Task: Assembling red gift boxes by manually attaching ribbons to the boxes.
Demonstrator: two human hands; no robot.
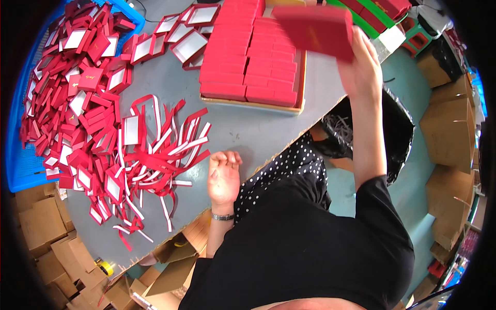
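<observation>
My right hand [361, 67] is raised at the far right of the table, its fingers closed around the edge of a red gift box [318, 33]. The box is smeared by motion and hangs over the back corner of a shallow carton [300, 98]. Tight rows of red boxes [222, 67] fill that carton. My left hand [223, 178] is at the table's near edge, palm turned up, fingers loosely curled with nothing in them. Left of it lies a tangle of red and white strips [170, 144].
A heap of small red boxes and lids [77, 103] spills from a blue basket [23, 168] on the left. Open white-lined boxes [191, 49] lie behind. A black-lined bin [398, 124] stands right of the table; cardboard cartons [447, 129] line the right side.
</observation>
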